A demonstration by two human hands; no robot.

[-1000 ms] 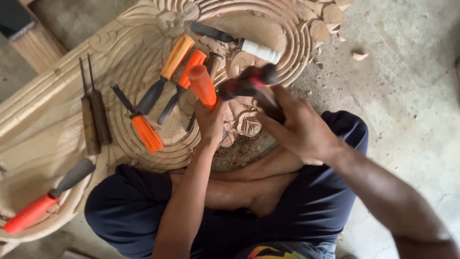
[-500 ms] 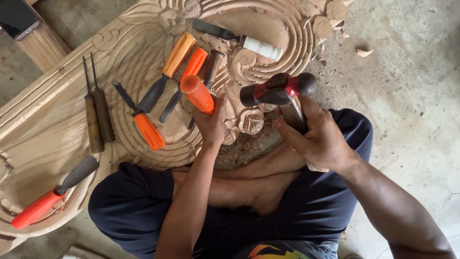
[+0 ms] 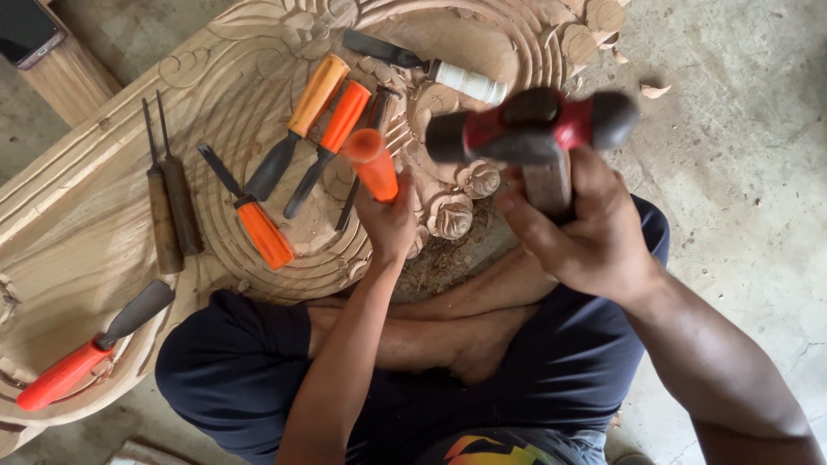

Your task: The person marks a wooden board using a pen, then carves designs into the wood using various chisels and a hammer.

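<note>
My left hand [image 3: 389,224] grips an orange-handled chisel [image 3: 370,162], standing upright on the carved wooden panel [image 3: 112,232] beside carved rosettes [image 3: 450,213]. My right hand [image 3: 577,228] holds a mallet [image 3: 531,129] with a red and black head, raised above and to the right of the chisel's top. The chisel's blade is hidden behind my left hand.
Several loose chisels lie on the panel: two orange-handled [image 3: 332,112], another orange one [image 3: 258,226], two thin wooden-handled ones [image 3: 170,202], a red-handled one [image 3: 73,368], a white-handled one [image 3: 448,76]. Wood shavings [image 3: 439,263] sit by my crossed legs [image 3: 413,336]. Concrete floor [image 3: 741,172] at right; a phone [image 3: 26,30] top left.
The mallet in my right hand has risen up and to the right, away from the chisel. My left hand and chisel have stayed on the carving.
</note>
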